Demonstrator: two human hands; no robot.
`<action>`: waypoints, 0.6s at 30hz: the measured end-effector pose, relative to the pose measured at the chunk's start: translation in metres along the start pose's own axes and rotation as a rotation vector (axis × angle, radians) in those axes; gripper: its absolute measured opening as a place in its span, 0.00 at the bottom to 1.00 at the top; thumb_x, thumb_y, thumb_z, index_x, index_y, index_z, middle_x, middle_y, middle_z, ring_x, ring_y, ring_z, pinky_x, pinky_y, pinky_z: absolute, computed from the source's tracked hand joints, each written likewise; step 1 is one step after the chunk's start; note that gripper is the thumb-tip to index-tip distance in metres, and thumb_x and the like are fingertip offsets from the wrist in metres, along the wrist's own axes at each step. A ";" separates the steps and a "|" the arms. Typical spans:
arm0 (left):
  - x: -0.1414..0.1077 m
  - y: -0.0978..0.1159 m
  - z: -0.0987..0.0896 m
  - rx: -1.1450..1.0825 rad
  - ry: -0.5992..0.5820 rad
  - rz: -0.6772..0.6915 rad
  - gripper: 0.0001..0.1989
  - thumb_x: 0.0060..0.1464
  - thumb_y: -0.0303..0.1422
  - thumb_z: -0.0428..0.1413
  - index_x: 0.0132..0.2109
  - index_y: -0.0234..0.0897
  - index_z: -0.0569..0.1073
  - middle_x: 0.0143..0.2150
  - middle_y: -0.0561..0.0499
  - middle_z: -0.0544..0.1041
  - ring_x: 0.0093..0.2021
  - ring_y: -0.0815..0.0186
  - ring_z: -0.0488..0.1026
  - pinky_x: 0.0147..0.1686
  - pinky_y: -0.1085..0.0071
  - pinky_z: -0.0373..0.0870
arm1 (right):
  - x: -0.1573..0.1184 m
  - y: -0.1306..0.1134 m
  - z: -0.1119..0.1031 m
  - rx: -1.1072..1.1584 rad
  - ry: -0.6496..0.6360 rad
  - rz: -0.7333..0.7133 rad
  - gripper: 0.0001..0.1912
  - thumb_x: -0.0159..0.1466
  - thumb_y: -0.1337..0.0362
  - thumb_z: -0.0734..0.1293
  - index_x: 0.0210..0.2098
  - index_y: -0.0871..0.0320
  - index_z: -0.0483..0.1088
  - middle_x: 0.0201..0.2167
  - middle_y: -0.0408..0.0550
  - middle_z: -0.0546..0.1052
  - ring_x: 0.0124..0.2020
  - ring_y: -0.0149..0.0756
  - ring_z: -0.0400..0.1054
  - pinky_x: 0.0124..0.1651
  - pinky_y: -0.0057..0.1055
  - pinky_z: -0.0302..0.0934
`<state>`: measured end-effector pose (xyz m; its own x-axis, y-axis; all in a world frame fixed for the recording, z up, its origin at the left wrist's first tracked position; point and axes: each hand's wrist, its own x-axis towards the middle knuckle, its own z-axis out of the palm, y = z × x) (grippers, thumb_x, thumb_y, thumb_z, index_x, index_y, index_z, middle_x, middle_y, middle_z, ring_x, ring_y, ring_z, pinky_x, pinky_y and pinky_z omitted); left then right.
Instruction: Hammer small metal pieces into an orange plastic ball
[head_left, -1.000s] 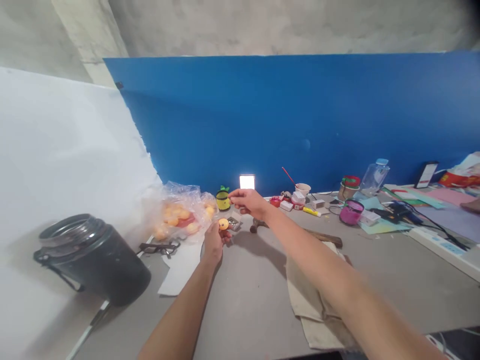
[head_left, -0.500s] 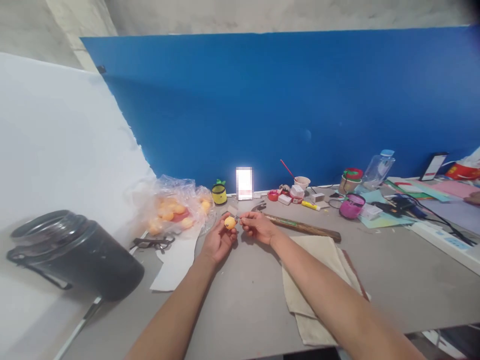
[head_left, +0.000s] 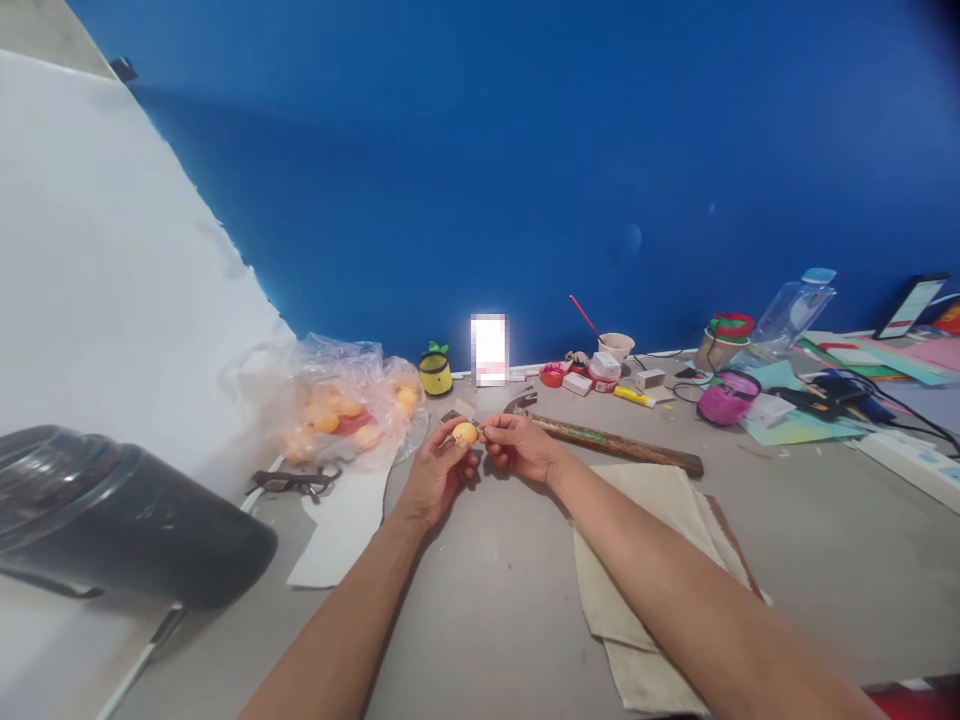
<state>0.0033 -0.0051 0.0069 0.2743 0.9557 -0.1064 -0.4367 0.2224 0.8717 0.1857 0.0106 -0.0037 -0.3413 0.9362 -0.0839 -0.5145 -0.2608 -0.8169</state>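
Observation:
Between the thumb and fingers of my left hand [head_left: 439,475] is a small orange ball [head_left: 466,434], with a dark spot at its near end. Whether it is a fruit or a toy I cannot tell. My right hand [head_left: 521,447] is closed in a pinch just at the ball's right side. What lies between those fingertips is too small to make out. Behind the hands, a hammer [head_left: 622,443] with a wooden handle rests on the table. Farther left, a clear plastic bag [head_left: 345,400] contains several similar orange balls.
A folded beige cloth [head_left: 637,560] lies under my right forearm. At left are a dark jar [head_left: 150,530], glasses [head_left: 296,482] and white paper [head_left: 345,540]. A yellow pouch [head_left: 435,372], a paper cup [head_left: 616,346], a purple pouch [head_left: 727,398] and a power strip [head_left: 911,465] stand farther back.
The view has tilted downward, and the surroundings spread outward slightly. The ball has turned a little in my left hand. Both hands keep their hold close together.

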 end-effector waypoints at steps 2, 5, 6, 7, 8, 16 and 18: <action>0.000 0.000 0.000 -0.030 -0.022 -0.021 0.31 0.44 0.33 0.76 0.55 0.35 0.77 0.38 0.50 0.81 0.29 0.69 0.76 0.27 0.74 0.73 | 0.000 0.000 0.000 0.013 0.022 -0.006 0.26 0.42 0.57 0.89 0.31 0.61 0.77 0.30 0.44 0.78 0.24 0.23 0.62 0.24 0.21 0.51; 0.001 -0.001 0.000 -0.032 -0.024 -0.020 0.30 0.43 0.32 0.76 0.54 0.35 0.78 0.40 0.48 0.82 0.32 0.69 0.77 0.31 0.73 0.73 | 0.000 -0.001 -0.001 0.024 0.033 -0.010 0.26 0.42 0.58 0.89 0.31 0.60 0.76 0.29 0.43 0.78 0.25 0.23 0.63 0.25 0.21 0.52; 0.002 -0.002 0.000 -0.015 -0.012 -0.007 0.29 0.42 0.31 0.76 0.53 0.35 0.78 0.40 0.48 0.82 0.32 0.68 0.77 0.32 0.73 0.73 | 0.000 -0.001 -0.001 0.020 0.028 -0.008 0.25 0.42 0.58 0.89 0.31 0.60 0.76 0.29 0.43 0.78 0.25 0.23 0.63 0.25 0.21 0.52; 0.002 -0.003 0.000 0.007 0.003 0.011 0.30 0.41 0.31 0.76 0.52 0.36 0.78 0.39 0.49 0.82 0.32 0.68 0.77 0.32 0.73 0.73 | -0.001 -0.001 -0.001 0.013 0.021 -0.004 0.25 0.43 0.57 0.88 0.31 0.60 0.76 0.29 0.43 0.78 0.25 0.23 0.63 0.25 0.22 0.52; 0.003 -0.004 0.000 0.032 0.019 0.032 0.30 0.40 0.32 0.77 0.51 0.36 0.78 0.39 0.50 0.82 0.31 0.68 0.76 0.32 0.73 0.72 | -0.001 -0.001 -0.001 0.002 0.014 -0.001 0.25 0.43 0.57 0.88 0.31 0.60 0.76 0.29 0.43 0.78 0.24 0.23 0.62 0.25 0.22 0.52; 0.002 -0.006 0.000 0.280 0.108 0.162 0.28 0.40 0.37 0.76 0.48 0.36 0.78 0.39 0.52 0.81 0.27 0.72 0.72 0.28 0.74 0.70 | 0.001 0.002 -0.002 -0.083 0.007 0.010 0.25 0.42 0.55 0.88 0.31 0.60 0.78 0.26 0.43 0.77 0.23 0.24 0.61 0.23 0.22 0.51; 0.002 -0.005 0.000 0.330 0.107 0.181 0.27 0.41 0.37 0.75 0.48 0.36 0.78 0.37 0.51 0.81 0.28 0.70 0.73 0.29 0.74 0.71 | 0.001 0.002 -0.003 -0.089 0.004 0.014 0.26 0.41 0.54 0.88 0.31 0.60 0.78 0.25 0.43 0.77 0.22 0.24 0.61 0.23 0.22 0.51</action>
<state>0.0061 -0.0046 0.0023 0.1200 0.9923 0.0289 -0.1658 -0.0087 0.9861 0.1864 0.0117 -0.0070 -0.3449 0.9335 -0.0980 -0.4372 -0.2521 -0.8633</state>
